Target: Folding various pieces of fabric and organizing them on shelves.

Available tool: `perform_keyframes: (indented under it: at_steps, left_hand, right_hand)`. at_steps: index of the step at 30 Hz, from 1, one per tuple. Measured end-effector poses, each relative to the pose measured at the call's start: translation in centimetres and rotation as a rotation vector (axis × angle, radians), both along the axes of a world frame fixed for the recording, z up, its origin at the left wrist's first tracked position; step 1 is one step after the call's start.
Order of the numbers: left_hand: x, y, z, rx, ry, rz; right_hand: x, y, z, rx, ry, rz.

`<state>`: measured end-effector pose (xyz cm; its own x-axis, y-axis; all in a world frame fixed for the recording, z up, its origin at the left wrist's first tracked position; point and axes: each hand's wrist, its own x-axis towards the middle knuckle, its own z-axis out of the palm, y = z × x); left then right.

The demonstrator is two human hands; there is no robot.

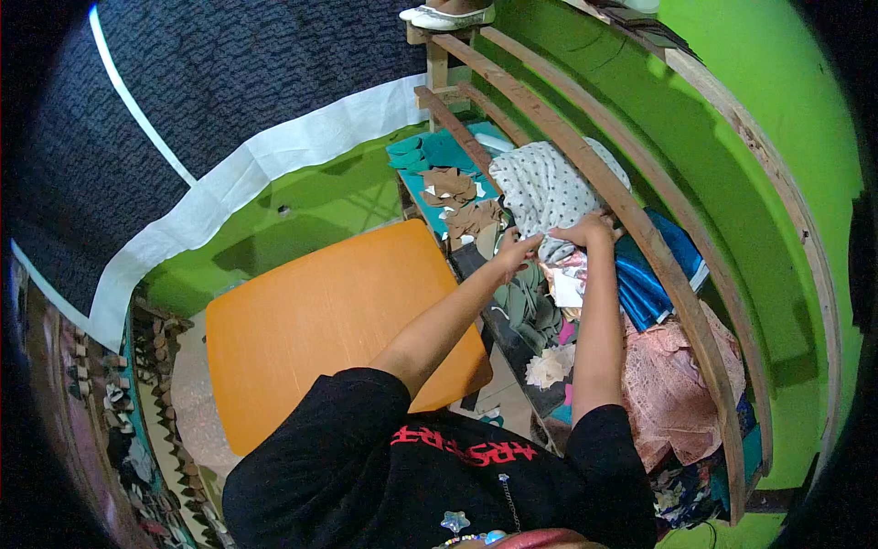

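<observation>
A white cloth with dark polka dots (541,183) lies bunched on the lower shelf, partly behind a wooden rail. My right hand (588,229) grips its near edge. My left hand (518,253) is beside it, fingers closed at the cloth's lower left corner. Just below my hands are a patterned piece with white paper (568,282) and dark green cut pieces (529,309). Shiny blue fabric (651,285) lies to the right of my right forearm.
Long wooden rails (585,151) cross above the shelf. Brown cut pieces (450,186) and teal pieces (422,152) lie at its far end, pink lace fabric (672,380) at its near end. An orange table (329,320) stands left. White shoes (448,16) sit up top.
</observation>
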<state>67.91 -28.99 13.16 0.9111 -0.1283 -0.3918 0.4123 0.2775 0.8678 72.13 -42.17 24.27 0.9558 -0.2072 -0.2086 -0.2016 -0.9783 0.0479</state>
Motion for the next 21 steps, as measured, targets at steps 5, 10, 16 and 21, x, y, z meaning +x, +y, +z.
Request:
perform_keyframes:
  at_steps: [5,10,16,21]
  left_hand:
    - [-3.0,4.1,-2.1,-0.127,0.087,-0.171]
    - [-10.4,11.3,-3.5,-0.184,0.204,-0.044]
    - [-22.2,21.4,-7.5,-0.163,0.294,0.389]
    - [-31.3,27.8,-12.4,0.213,0.199,0.738]
  right_hand:
    - [-0.7,0.1,0.4,0.060,-0.098,-0.025]
    - [-4.0,2.0,0.8,-0.005,-0.329,-0.062]
    - [-10.5,9.2,-3.8,0.204,-0.728,0.109]
    - [-19.6,20.1,-13.7,0.291,-0.160,0.559]
